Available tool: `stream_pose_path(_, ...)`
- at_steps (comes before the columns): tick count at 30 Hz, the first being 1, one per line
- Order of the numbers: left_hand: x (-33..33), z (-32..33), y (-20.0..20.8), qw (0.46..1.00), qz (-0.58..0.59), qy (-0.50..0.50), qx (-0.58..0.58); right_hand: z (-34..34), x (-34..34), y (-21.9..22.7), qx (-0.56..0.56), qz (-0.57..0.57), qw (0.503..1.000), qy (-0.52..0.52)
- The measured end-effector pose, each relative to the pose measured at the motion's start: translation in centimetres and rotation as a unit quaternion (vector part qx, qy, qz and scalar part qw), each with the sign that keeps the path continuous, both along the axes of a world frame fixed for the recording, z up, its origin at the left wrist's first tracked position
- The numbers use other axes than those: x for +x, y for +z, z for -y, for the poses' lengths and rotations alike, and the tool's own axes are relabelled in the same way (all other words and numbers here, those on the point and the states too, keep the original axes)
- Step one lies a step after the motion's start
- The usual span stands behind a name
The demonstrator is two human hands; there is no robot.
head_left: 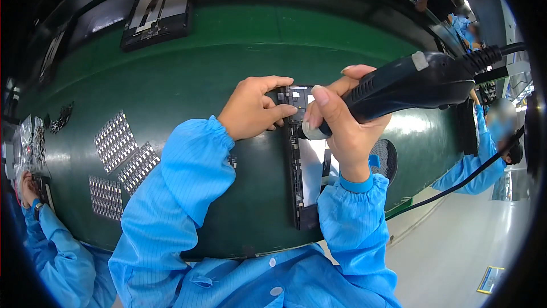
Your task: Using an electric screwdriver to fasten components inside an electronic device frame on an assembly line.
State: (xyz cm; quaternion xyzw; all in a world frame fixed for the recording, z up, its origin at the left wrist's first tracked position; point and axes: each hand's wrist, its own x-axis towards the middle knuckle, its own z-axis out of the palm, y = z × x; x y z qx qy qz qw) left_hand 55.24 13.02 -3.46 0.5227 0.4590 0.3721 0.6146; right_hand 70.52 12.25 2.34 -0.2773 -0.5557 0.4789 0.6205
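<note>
Head view, sole entry.

Item: open black device (310,171), flat, its inner boards and pale panel exposed, lying on the green bench (250,200) in front of the wearer, long sides running away from the body.

Item: left hand (250,109), at the device's upper left corner, thumb and forefinger spread and touching it; whether they pinch or merely press, cannot tell.

Item: right hand (353,134), wrapped around a black corded power tool (407,89), nose slanting down toward the device's left side; working tip hidden, contact uncertain. Hands apart, working close together.

Item: round black dish (386,157), beyond the right wrist. Three panels of small parts (115,142), left of the left sleeve. Second opened device (159,9), at the far side.

Risks, as judged: a slanted tool could skid off its spot and score the exposed boards, or catch the left thumb near its nose. A light left hold could let the device turn under torque. A tug on the cord (513,49) could pull the tip off line. The right sleeve, low over the device, could drag on loose parts.
</note>
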Motion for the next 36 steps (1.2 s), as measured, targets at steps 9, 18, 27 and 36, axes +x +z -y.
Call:
stream_pose_path(9, 0.0, 0.2, -0.3, 1.0, 0.005, 0.0, 0.008, 0.6, -0.1, -0.3, 0.014, 0.042, 0.999, 0.007)
stream_pose_path(18, -0.5, 0.1, -1.0, 0.999, -0.001, -0.015, 0.038, 1.4, -0.3, -0.7, 0.093, 0.15, 0.984, 0.02)
stream_pose_path(27, 1.7, 5.0, 1.9, 0.822, -0.3, 0.011, 0.484, 0.9, 4.3, 3.2, 0.133, 0.002, 0.98, -0.15)
stream_pose_path(36, 6.0, 12.5, -0.7, 0.735, -0.359, -0.121, 0.562, 2.4, 10.9, 2.4, 0.06, -0.062, 0.994, -0.063)
